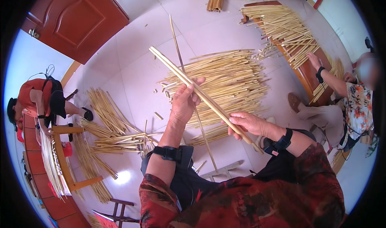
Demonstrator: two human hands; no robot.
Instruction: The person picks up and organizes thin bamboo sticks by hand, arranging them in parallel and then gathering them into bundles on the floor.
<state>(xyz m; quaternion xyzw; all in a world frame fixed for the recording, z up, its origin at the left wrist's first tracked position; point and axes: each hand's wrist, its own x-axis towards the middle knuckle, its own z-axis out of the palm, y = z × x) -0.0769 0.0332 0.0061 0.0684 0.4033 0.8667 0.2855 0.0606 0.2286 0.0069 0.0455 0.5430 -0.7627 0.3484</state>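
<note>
My left hand (185,99) is closed round a few long, pale cane-like sticks (213,105), gripping them a little beyond their middle. They slant from the upper left down toward my lap on the right. A thinner, darker stick (204,135) crosses beneath them at the left hand, running from far to near. My right hand (250,124) has its fingers curled round the pale sticks nearer their lower end. On the floor beyond my hands lies a broad pile of similar sticks (229,75), its middle partly hidden by the held ones.
At the right, a person's hand (313,60) rests by sticks on a low brown wooden table (307,81). Another person bends over a wooden frame (66,179) at the left. Loose stick bundles (105,111) lie between. A brown door (76,23) stands far left.
</note>
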